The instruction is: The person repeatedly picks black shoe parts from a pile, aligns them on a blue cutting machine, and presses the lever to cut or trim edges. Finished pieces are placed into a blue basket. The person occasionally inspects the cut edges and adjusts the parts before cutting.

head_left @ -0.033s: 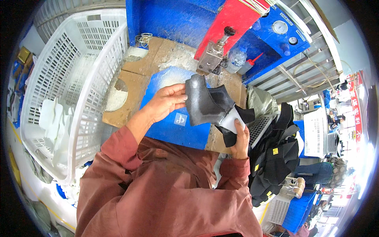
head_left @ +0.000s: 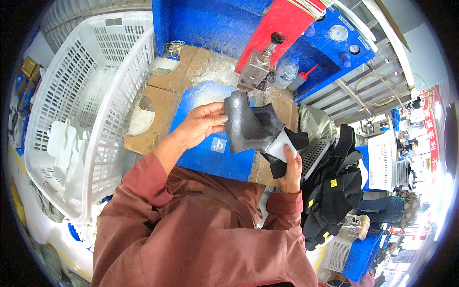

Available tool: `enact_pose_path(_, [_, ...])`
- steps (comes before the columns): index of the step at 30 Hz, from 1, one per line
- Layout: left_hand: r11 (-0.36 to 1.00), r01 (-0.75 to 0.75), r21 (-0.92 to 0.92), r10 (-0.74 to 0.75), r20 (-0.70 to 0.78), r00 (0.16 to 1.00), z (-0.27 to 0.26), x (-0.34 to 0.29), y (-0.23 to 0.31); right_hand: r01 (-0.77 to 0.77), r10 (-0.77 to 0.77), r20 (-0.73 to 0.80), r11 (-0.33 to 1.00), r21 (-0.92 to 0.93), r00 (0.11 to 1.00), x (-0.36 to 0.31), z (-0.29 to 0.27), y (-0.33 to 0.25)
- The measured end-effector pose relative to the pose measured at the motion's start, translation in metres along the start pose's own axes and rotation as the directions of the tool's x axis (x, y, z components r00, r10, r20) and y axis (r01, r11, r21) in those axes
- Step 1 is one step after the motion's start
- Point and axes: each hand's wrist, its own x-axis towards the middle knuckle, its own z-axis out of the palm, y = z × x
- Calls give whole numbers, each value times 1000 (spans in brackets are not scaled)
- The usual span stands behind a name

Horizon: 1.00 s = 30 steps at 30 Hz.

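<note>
A black shoe upper [head_left: 244,125], with a greyish sheen on its side panels, is held up in front of me between both hands. My left hand [head_left: 206,123] pinches the upper's left edge between thumb and fingers. At the other end, my right hand [head_left: 290,171] grips the part with a white piece [head_left: 281,146] on it, thumb on top. The right fingers are mostly hidden behind the upper. Just beyond the upper stands a machine's metal head [head_left: 257,71] below a red arm [head_left: 276,29]; I cannot tell whether they touch.
A blue sheet [head_left: 196,157] lies on the cardboard-covered bench [head_left: 165,101]. To the left, a white slatted basket [head_left: 88,193] holds white pieces [head_left: 61,143]. Black uppers [head_left: 334,191] pile up at the right. A clear bottle [head_left: 288,71] and a red-tipped bottle [head_left: 301,79] stand behind.
</note>
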Motion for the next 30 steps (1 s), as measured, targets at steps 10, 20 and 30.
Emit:
enact_pose_path(10, [1000,-10,7,10,23,1000,-1,-9,-4,4,-3,14,1000,-18,1000,-8,-1,-1])
enact_pose_path(20, [999,-32,5,31,11,999,-5,-17,-8,5,-4,25,1000,-29,1000,-12,1,0])
enact_pose_path(30, [999,-34,0,33,206,978,8,-42,-28,245,-287,30,754,-609,957,-68,-23,-42])
